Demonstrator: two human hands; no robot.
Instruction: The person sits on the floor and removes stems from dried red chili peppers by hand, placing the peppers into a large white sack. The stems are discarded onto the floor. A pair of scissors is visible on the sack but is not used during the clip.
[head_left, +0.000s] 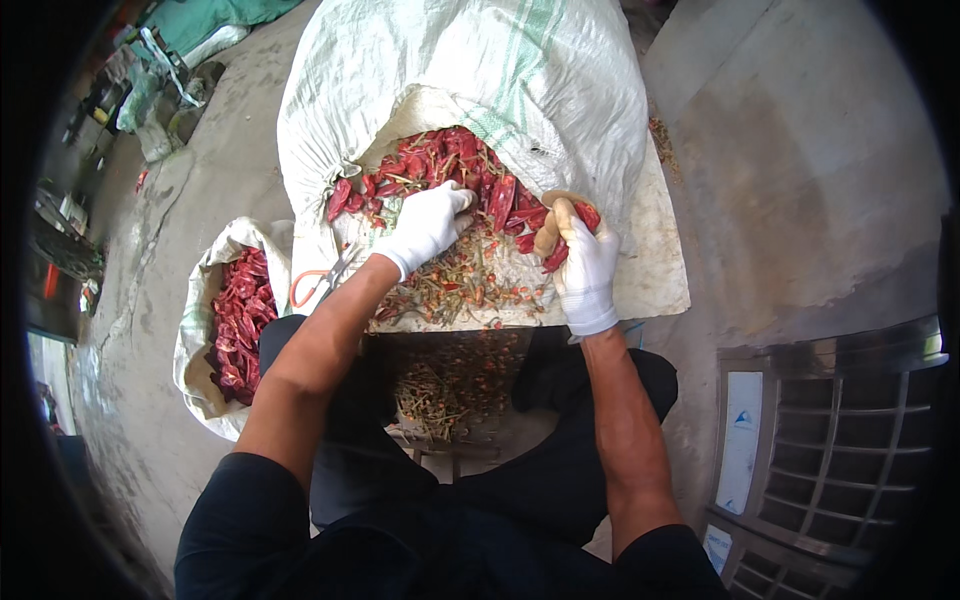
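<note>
A heap of dried red chili peppers (450, 154) spills from the mouth of a large white woven sack (465, 52). At the near edge of that heap is my left hand (431, 221), in a white glove, its fingers curled down among peppers and stems. Whether it grips one cannot be told. My right hand (589, 251), gloved in white with tan-coloured fingers, is closed around a few red peppers (555, 256) at the heap's right side. Cut stems and seeds (472, 285) litter the board in front. Orange-handled scissors (306, 288) lie left, partly behind my left forearm.
A smaller woven sack (196, 330) of red peppers stands at my left knee. The pale board (660, 262) ends just before my knees. More stems (431, 397) lie below between my legs. A barred metal frame (832, 442) is at lower right.
</note>
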